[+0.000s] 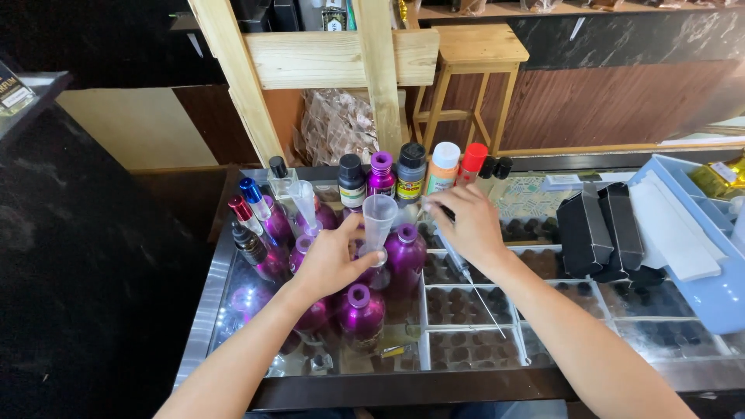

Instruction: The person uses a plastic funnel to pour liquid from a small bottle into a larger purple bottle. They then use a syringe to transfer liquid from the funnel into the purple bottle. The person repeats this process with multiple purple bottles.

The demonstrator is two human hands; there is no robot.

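Funnel (379,221), clear plastic, sits mouth-up in the neck of a purple metal bottle (375,273) near the middle of the glass counter (203,310), and my left hand (330,260) is on it. Thumb and fingers curl around the narrow lower part of the funnel, pinching it just under the wide cup, so that hand is partly closed, not spread.

My right hand (466,225) is just beside the funnel's rim, to its right. It's closed around a syringe (464,271), fingers bunched together at the plunger end, with the long thin needle pointing down and back toward me over the white dividers under the glass. I can't tell if the fingertips touch the funnel.

More purple bottles (403,252) crowd around the left hand. Behind them stands a row of small bottles (411,172) with black, purple, white and red caps. Off to the right are black boxes (597,229) and a blue tray (714,295).
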